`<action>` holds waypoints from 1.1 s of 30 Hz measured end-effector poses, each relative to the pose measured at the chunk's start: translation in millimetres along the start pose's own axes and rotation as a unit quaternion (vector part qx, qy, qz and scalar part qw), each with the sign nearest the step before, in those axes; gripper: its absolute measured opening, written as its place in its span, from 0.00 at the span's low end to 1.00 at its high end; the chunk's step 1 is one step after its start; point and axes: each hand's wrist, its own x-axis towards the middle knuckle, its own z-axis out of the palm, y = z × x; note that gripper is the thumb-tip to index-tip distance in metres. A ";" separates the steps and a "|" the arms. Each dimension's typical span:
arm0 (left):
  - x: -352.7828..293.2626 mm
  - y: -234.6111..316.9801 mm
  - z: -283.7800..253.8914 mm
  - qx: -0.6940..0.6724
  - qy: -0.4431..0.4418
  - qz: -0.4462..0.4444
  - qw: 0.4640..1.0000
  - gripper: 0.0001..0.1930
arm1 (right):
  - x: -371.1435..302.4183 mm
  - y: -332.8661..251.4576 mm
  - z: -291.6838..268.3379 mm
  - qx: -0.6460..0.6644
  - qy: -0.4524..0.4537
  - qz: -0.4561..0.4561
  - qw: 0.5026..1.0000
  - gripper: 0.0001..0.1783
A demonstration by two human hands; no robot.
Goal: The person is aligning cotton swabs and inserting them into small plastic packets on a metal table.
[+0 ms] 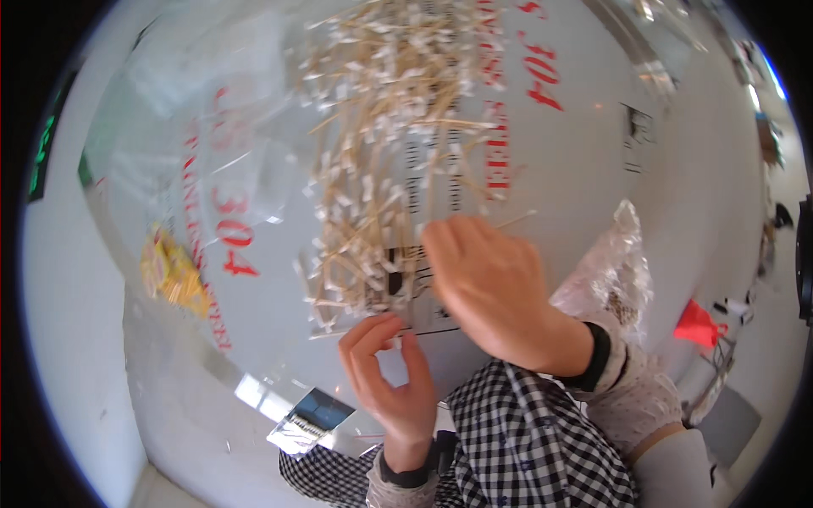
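Though blur hinders counting, many cotton swabs (398,93), two bare hands (491,292) (385,377)

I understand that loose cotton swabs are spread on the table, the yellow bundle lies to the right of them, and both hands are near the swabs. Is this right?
Not quite: in the head view, the yellow bundle lies to the left of the loose cotton swabs. The rest of the statement stands.
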 end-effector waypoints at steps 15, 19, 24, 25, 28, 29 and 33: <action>17.5 -8.5 -1.9 0.145 0.047 0.037 0.988 0.07 | -17.8 8.2 -5.7 0.209 0.027 0.003 0.978 0.08; 13.2 -10.1 -3.8 0.131 0.059 0.027 0.989 0.09 | -31.4 15.2 -10.5 0.362 -0.028 0.036 0.931 0.06; -18.8 -20.2 -11.8 0.002 0.077 -0.034 0.996 0.10 | -74.0 39.7 -28.3 0.573 -0.021 0.125 0.810 0.05; -23.7 -20.4 -7.7 -0.013 0.073 -0.032 0.997 0.10 | -94.9 55.8 -36.3 0.615 0.032 0.198 0.763 0.07; -36.1 -38.7 -10.6 0.035 0.049 0.010 0.998 0.10 | -143.5 133.7 -5.5 0.597 0.229 0.305 0.706 0.08; -27.3 -26.6 5.7 0.038 0.036 0.039 0.998 0.10 | -164.3 175.4 -24.2 0.555 0.280 0.321 0.715 0.10; -31.5 -32.0 4.4 0.131 0.040 0.045 0.990 0.09 | -215.0 271.2 103.6 0.476 0.227 0.369 0.765 0.16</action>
